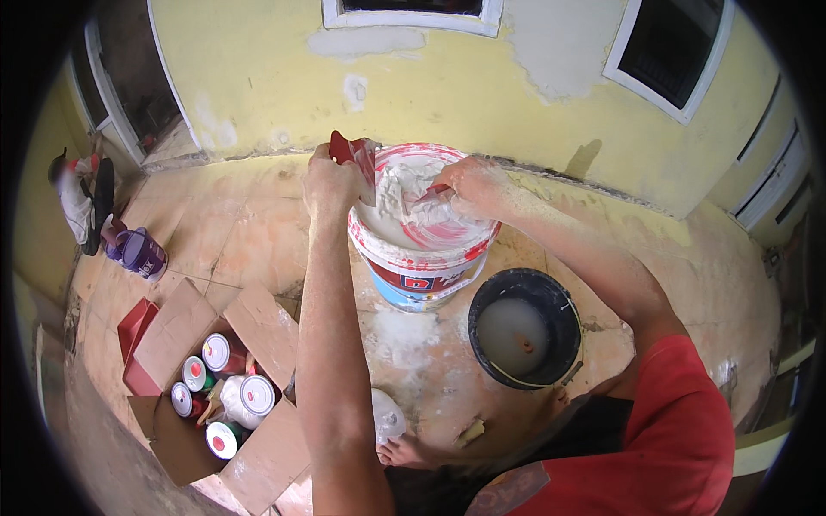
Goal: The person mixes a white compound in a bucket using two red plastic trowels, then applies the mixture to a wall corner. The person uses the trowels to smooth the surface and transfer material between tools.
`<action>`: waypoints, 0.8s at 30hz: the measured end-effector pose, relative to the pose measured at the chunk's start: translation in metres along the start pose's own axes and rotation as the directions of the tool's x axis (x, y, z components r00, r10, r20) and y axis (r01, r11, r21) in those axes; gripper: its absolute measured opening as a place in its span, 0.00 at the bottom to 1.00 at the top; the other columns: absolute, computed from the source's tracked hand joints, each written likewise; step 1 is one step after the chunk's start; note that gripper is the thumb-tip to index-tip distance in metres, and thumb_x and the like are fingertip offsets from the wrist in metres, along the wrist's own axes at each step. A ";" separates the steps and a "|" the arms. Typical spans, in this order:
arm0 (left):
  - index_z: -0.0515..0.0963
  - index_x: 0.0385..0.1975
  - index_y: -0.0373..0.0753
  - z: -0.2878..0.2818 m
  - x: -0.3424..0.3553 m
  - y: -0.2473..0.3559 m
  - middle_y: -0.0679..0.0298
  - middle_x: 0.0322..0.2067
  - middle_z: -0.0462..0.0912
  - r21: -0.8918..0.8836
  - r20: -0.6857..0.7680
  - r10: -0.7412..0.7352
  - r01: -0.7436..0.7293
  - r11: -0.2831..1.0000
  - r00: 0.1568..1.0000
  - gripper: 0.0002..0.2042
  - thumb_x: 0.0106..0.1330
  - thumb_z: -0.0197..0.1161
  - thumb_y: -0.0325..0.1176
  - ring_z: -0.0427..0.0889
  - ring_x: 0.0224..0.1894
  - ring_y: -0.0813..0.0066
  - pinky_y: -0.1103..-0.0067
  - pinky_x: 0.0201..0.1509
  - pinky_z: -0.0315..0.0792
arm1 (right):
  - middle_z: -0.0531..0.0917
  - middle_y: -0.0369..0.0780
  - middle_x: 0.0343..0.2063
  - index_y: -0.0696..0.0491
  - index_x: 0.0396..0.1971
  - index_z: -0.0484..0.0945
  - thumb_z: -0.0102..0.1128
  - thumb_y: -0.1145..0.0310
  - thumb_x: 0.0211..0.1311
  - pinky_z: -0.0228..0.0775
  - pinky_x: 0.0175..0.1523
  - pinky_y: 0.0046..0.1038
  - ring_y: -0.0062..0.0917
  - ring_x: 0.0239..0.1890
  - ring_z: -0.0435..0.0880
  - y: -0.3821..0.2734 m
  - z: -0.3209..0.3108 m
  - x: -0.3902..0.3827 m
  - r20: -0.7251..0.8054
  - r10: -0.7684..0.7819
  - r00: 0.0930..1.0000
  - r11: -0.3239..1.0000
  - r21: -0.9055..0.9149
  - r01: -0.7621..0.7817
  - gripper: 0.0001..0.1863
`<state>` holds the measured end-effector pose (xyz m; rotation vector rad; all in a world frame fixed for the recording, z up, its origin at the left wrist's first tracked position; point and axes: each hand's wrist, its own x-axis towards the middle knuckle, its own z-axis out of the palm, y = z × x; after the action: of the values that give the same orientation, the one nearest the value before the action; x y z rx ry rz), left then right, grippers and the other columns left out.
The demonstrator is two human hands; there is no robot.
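My left hand (335, 176) grips a red scraper (360, 157) at the upper left rim of a large white bucket (409, 271) with red smears and a printed side. My right hand (469, 181) is inside that bucket's top at the right, closed on a second red tool (437, 193) that is partly sunk in thick white paste (400, 185). Below and right of it stands a black bucket (516, 331) of cloudy water with something brown in it.
An open cardboard box (258, 327) holds several cans, beside a red tray (133, 340). A co-worker (77, 202) crouches by a purple pail (142, 254) at left. A translucent plastic container (387, 417) lies near my foot. A yellow wall (241, 77) runs behind.
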<state>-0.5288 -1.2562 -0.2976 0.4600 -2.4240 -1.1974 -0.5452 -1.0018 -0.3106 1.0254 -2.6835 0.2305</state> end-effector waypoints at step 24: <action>0.77 0.62 0.38 -0.001 0.007 -0.007 0.46 0.54 0.85 -0.009 0.051 -0.033 0.034 0.999 0.998 0.25 0.63 0.60 0.34 0.84 0.57 0.47 0.59 0.61 0.77 | 0.88 0.45 0.46 0.43 0.52 0.88 0.64 0.65 0.62 0.78 0.58 0.44 0.42 0.52 0.86 0.014 -0.009 0.043 0.133 0.113 0.985 0.993 -0.038 -0.109 0.18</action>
<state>-0.5337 -1.2640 -0.3008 0.4744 -2.4613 -1.2493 -0.5838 -1.0161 -0.2901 0.9142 -2.8608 0.1448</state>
